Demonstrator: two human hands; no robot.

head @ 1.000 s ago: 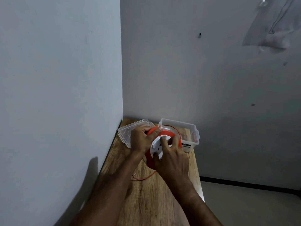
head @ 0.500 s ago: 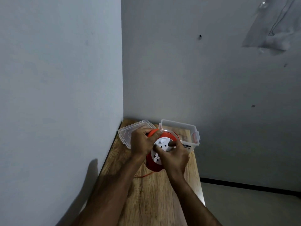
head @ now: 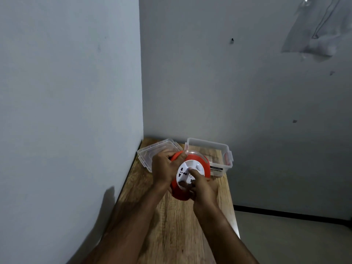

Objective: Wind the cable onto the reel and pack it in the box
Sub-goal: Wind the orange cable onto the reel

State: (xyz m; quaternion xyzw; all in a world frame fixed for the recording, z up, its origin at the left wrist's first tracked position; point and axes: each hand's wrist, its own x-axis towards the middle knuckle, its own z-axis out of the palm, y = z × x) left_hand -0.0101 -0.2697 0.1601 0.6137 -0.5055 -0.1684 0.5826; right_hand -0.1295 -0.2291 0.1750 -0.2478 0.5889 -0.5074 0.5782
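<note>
— Where's the reel [head: 190, 174] now?

— Up off the surface [head: 171, 225], held between both hands just in front of the box [head: 209, 149]. The left hand [head: 163, 168] curls round the orange rim on its far left side; the right hand [head: 204, 189] has its fingers bent onto the white socket face, low and to the right — that grip looks like the one doing the turning.

— So how should the winding go?

— I'd say keep the left hand firm on the rim as the anchor and let the right turn the white hub in even strokes, so the cable lays flat in the groove instead of bunching. I can't see any loose cable in this view, so the winding may be nearly finished; I'd check for the tail end under the hands before packing.

— Which way does it face?

— The socket face tilts up and toward the person, a little to the right. Its axle runs along that same line, from the far-left underside up toward the head; the disc itself stands roughly on edge.

— And the box?

— Open, at the far end of the surface, its lid [head: 156, 153] lying just left of it by the wall.
</note>
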